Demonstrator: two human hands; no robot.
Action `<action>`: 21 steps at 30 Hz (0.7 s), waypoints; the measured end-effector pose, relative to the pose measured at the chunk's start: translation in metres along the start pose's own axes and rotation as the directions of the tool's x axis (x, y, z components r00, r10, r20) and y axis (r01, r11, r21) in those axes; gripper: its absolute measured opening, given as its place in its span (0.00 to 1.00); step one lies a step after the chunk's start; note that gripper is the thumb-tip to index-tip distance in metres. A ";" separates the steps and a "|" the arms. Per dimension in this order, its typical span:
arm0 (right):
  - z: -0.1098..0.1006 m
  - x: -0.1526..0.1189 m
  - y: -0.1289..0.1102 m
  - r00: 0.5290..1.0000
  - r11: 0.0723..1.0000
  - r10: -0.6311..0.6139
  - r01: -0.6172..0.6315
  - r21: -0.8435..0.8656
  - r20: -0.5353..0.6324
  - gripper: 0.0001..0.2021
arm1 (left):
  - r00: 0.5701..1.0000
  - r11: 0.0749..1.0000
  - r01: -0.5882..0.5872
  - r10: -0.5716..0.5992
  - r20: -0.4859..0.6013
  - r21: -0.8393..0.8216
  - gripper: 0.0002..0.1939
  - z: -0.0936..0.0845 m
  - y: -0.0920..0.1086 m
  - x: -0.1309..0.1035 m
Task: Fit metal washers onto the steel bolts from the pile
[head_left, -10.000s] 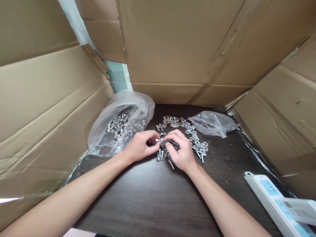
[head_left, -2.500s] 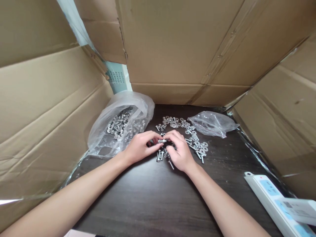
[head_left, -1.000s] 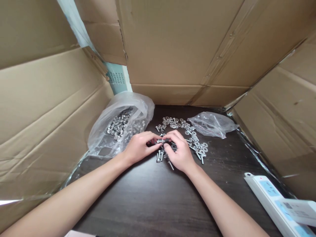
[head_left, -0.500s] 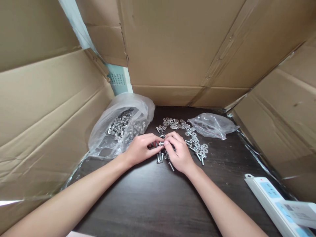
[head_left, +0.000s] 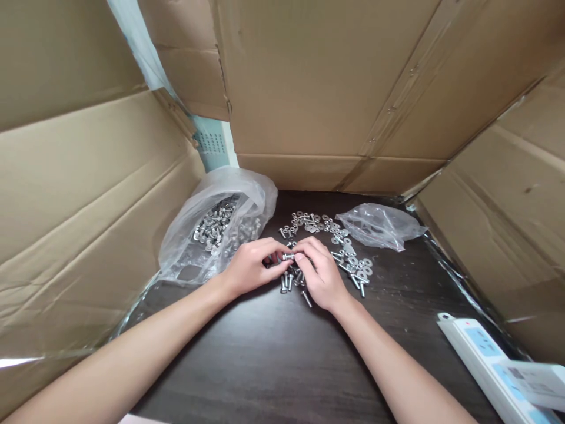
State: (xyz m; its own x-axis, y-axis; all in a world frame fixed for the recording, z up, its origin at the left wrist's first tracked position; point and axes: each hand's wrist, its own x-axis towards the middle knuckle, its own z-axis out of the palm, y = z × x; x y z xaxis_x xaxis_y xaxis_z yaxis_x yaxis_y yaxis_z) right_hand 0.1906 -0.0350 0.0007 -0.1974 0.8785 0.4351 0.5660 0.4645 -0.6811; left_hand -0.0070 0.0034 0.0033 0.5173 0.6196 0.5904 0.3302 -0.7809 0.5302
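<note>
Between my two hands a small silver bolt (head_left: pixel 288 257) lies sideways, held a little above the dark table (head_left: pixel 247 359). My left hand (head_left: pixel 253 266) is closed on its left end with thumb and fingers. At the other end, the fingertips of my right hand (head_left: pixel 320 271) pinch the bolt; whether a nut or washer is on it there I cannot make out. Loose bolts (head_left: pixel 289 281) lie just below and under my hands. Right of my right hand, washers (head_left: pixel 362 270) and more bolts are scattered.
A clear plastic bag (head_left: pixel 180 247) holding many assembled-looking bolts lies open at the left. Another clear bag (head_left: pixel 382 225) lies crumpled at the back right. Cardboard walls (head_left: pixel 309 88) enclose the table. A white power strip (head_left: pixel 477 353) stands at the right front.
My right thumb and fingers have shifted slightly at the bolt's end, and more of the bolt shows. My left hand stays almost still.
</note>
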 end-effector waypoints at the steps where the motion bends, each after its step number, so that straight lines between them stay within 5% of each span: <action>1: 0.000 0.000 0.000 1.000 1.000 -0.003 0.003 0.008 0.003 0.09 | 1.000 1.000 0.005 -0.005 0.003 -0.001 0.06 0.000 0.000 0.000; 21: 0.003 0.001 0.000 1.000 1.000 -0.019 0.019 0.005 -0.017 0.05 | 0.996 0.998 0.064 -0.065 0.058 0.019 0.06 0.002 0.000 -0.001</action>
State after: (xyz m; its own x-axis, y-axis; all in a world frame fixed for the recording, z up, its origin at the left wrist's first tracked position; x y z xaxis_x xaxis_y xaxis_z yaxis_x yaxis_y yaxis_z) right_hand 0.1884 -0.0343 -0.0005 -0.1942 0.8675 0.4581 0.5584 0.4816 -0.6754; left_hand -0.0060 0.0031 0.0017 0.5394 0.6633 0.5187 0.3777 -0.7412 0.5550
